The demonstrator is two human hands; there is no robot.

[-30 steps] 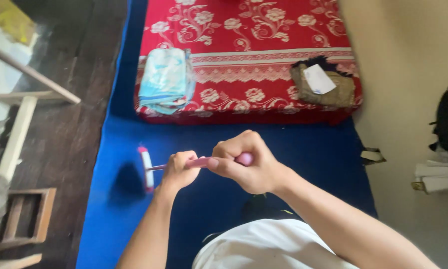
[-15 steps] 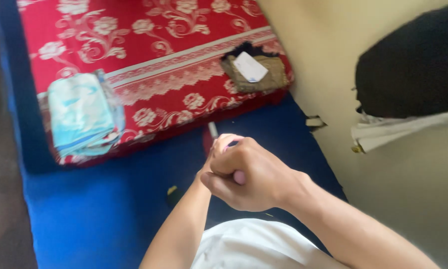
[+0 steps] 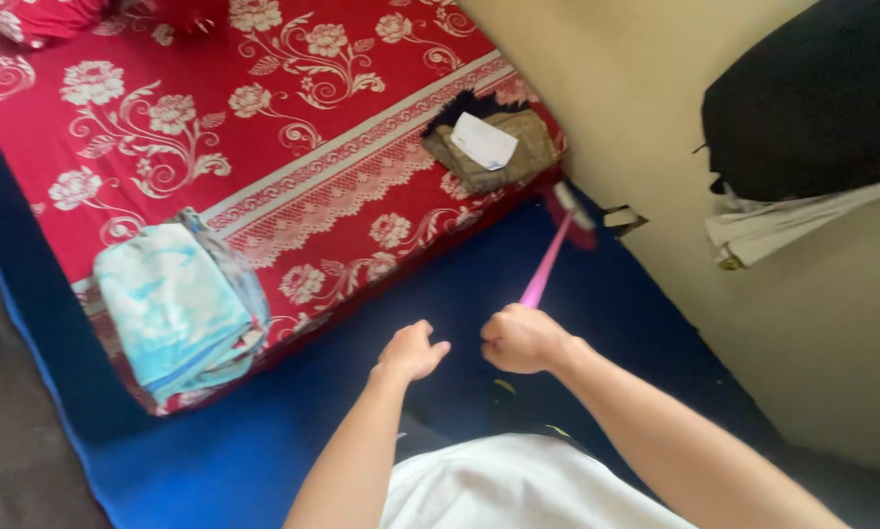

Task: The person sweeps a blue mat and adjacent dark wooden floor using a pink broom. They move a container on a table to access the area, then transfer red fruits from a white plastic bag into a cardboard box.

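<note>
Looking down from head height, the view shows a person's two bare arms reaching over a blue floor mat (image 3: 263, 431) that runs along the foot of a red floral mattress (image 3: 214, 127). The right hand (image 3: 520, 339) is curled into a fist around the near end of a pink broom handle (image 3: 546, 264). The left hand (image 3: 410, 353) hangs just beside it, fingers loosely bent and holding nothing, a small gap away from the handle.

The handle's long axis runs up and slightly right from the fist, away from the person, pointing toward the mattress's far right corner. The broom head (image 3: 572, 208) sits at that far end, blurred, in the narrow slot where the mattress corner meets the cream wall (image 3: 655, 88). That slot is tight: mattress edge on one side, wall on the other. Back from the mattress corner toward the person, the blue mat widens into open floor.

On the mattress, near that same corner, lies a brown folded cloth (image 3: 489, 152) with a white card (image 3: 484, 140) on top. Near the mattress's lower left edge rests a folded pale blue blanket (image 3: 175, 309), overhanging slightly. Right of the mattress, against the wall, hangs a black bag (image 3: 812, 88) over white fabric (image 3: 792, 220). A small dark clip-like object (image 3: 623, 218) lies at the wall's base, just beside the broom head.
</note>
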